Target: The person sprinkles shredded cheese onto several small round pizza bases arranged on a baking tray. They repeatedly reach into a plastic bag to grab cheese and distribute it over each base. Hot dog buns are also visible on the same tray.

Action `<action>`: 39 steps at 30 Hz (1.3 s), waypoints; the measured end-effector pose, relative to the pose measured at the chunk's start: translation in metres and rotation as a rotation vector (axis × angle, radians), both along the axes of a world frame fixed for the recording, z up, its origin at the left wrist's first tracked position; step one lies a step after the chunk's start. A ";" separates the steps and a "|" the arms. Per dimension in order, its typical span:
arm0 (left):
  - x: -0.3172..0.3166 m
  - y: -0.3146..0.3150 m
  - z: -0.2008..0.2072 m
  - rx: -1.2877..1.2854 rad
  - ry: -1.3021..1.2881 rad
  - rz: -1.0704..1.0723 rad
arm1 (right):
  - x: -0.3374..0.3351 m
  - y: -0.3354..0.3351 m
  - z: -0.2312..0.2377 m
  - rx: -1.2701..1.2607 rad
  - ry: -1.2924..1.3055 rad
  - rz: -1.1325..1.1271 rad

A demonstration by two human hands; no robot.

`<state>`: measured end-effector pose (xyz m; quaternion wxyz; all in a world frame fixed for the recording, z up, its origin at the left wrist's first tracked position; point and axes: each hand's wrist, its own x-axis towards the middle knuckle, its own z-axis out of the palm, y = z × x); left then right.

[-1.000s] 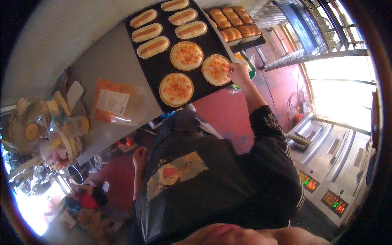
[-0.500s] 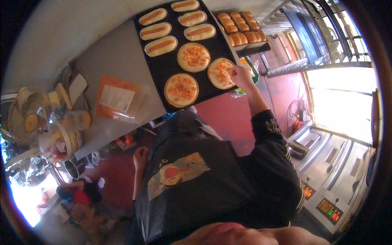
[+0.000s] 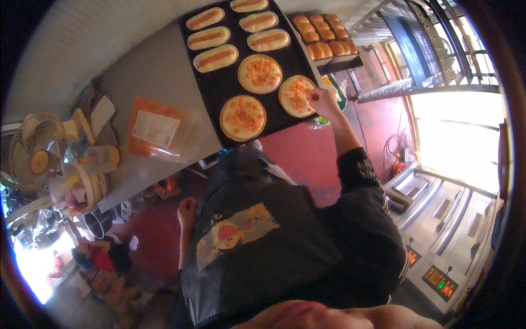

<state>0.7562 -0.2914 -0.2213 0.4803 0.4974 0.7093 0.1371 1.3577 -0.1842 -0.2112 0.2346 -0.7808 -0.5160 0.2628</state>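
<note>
Fingers of our right hand (image 3: 323, 101) pinch narrow over the rightmost round dough base (image 3: 296, 96) on the black baking tray (image 3: 219, 88), dropping orange topping; we judge an even scatter best. Left hand (image 3: 187, 209) hangs loosely curled, empty

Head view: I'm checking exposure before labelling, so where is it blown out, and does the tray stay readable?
Head view: the window at right is blown out to white; the dark tray is evenly lit, toppings sharp; straight edges bow near the rim; the right hand is crisp.
</note>
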 end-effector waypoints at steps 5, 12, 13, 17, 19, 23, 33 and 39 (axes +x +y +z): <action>-0.006 -0.002 -0.009 -0.003 -0.073 0.025 | -0.005 -0.005 0.003 -0.045 -0.075 0.037; -0.012 0.001 -0.017 -0.068 0.004 -0.030 | 0.001 -0.008 -0.001 -0.064 -0.117 0.034; -0.012 0.001 -0.017 -0.057 -0.020 -0.019 | 0.002 -0.010 -0.003 -0.032 -0.116 0.032; -0.008 0.002 -0.013 -0.044 -0.048 -0.012 | 0.003 -0.013 -0.008 0.053 -0.095 -0.011; -0.006 0.004 -0.010 -0.032 -0.044 -0.029 | 0.001 -0.012 -0.007 0.093 -0.040 -0.021; -0.003 0.006 -0.008 -0.043 -0.038 -0.026 | -0.003 -0.008 -0.002 0.024 -0.048 -0.105; -0.003 0.003 -0.011 0.036 -0.052 -0.027 | -0.007 0.009 0.004 0.061 -0.257 -0.025; -0.004 0.000 -0.014 -0.024 -0.038 0.006 | -0.016 0.034 -0.009 0.137 -0.345 0.098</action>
